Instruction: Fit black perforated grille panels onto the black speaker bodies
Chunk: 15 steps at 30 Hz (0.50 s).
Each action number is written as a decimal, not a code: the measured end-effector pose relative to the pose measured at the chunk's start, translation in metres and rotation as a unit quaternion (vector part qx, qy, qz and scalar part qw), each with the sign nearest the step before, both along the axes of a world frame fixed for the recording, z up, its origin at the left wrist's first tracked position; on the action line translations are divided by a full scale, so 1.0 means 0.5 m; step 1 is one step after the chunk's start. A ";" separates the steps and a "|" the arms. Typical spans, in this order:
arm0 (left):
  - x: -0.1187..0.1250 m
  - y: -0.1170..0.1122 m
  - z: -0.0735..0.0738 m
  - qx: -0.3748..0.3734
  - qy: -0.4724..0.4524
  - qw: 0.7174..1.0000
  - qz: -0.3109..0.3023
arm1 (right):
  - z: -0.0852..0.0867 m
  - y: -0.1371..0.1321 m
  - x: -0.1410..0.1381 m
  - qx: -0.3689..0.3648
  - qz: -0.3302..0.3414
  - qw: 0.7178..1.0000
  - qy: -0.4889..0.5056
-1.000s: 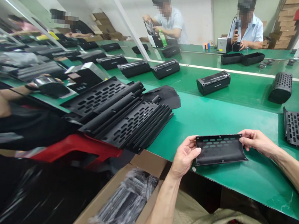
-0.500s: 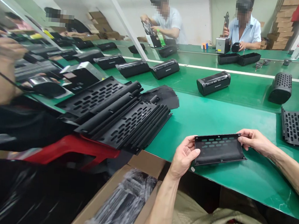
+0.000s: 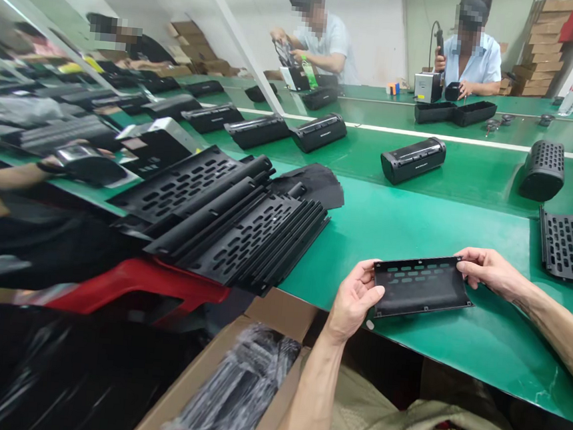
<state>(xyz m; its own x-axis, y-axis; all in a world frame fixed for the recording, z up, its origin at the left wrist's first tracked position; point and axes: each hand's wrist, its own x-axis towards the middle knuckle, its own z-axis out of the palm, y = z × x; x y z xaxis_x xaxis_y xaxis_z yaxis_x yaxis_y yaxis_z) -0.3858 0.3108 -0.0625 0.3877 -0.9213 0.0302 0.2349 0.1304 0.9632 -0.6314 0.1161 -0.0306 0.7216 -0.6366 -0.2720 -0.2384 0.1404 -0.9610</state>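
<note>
Both my hands hold one black curved speaker grille panel [image 3: 422, 297] above the green table near its front edge. Its hollow inner side faces me, and rows of slots show along its upper part, with dark material over the lower part. My left hand [image 3: 354, 298] pinches the left end, thumb on the inside. At the upper right corner my right hand [image 3: 485, 269] grips with thumb and fingers. To the left lies a pile of similar slotted panels [image 3: 249, 232], with thin black sheets [image 3: 312, 184] behind it. Another slotted panel [image 3: 572, 243] rests at the far right.
A carton [image 3: 283, 308] of plastic-wrapped parts stands below the table edge. Black speaker housings [image 3: 411, 160] line the green belt [image 3: 350, 170]. A red stool [image 3: 134, 285] and a co-worker's arm [image 3: 13, 178] are at left. More people sit across the table.
The neighbouring co-worker's raised hand at the left has gone from the upper left. Housings on the belt have shifted slightly right. My hands and the panel are nearly still.
</note>
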 end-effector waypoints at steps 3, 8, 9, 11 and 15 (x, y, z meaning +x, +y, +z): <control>-0.002 0.000 0.002 -0.003 0.004 1.000 0.000 | 0.002 0.001 0.000 -0.006 -0.001 1.000 -0.003; -0.001 -0.001 0.000 0.003 -0.008 1.000 0.005 | -0.002 0.001 0.000 -0.011 -0.003 1.000 0.001; -0.001 -0.001 -0.001 0.005 -0.009 1.000 0.005 | -0.003 0.001 0.000 -0.011 -0.003 1.000 0.001; 0.000 -0.002 -0.001 0.005 -0.010 1.000 0.007 | -0.005 0.000 -0.001 -0.009 -0.004 1.000 0.000; 0.000 -0.002 -0.002 0.006 -0.008 1.000 0.004 | -0.005 -0.001 -0.001 -0.003 -0.011 1.000 -0.001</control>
